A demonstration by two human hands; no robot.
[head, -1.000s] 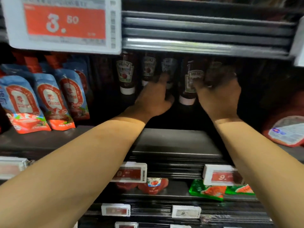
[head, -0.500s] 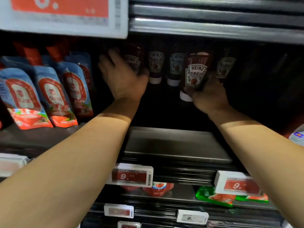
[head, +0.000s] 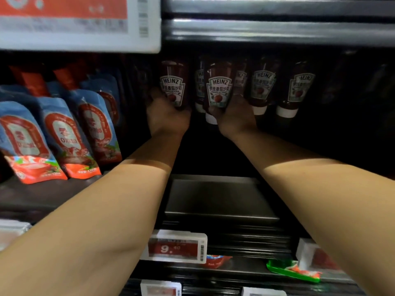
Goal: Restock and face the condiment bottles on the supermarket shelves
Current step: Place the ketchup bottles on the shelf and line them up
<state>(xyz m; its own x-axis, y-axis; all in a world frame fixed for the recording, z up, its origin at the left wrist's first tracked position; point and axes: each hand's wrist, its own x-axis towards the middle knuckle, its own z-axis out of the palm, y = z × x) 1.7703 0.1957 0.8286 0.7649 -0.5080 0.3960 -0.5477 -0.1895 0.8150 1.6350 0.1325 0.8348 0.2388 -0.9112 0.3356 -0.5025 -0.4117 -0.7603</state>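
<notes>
1. Ketchup bottles with Heinz labels stand cap-down at the back of a dark shelf (head: 220, 199), and two of them are in the person's hands.
2. Nearest the camera, below both forearms, a price tag (head: 175, 246) reading 9 is clipped to the lower shelf edge, with a red packet (head: 218, 260) and a green packet (head: 292, 272) lying behind it.
3. The left hand (head: 167, 116) grips the left bottle (head: 173, 86) low down, fingers curled round its lower body and hiding the cap.
4. The right hand (head: 235, 118) grips the middle bottle (head: 219, 90) from below and from its right side, fingers wrapped behind it; its white cap (head: 210, 119) shows just left of the palm.
5. The two held bottles are upright, labels facing out, close beside each other without clearly touching.
6. Just beyond the right hand's fingers, two more bottles (head: 263, 88) stand to the right in a row, white caps down, and parts of further bottles show in the gap between the held ones.
7. To the left of the left hand's fingers, blue and red sauce pouches (head: 64, 133) lean in rows on the same shelf level.
8. Above everything, a large red and white price sign (head: 79, 22) hangs from the upper shelf rail (head: 277, 30); it is blurred.
</notes>
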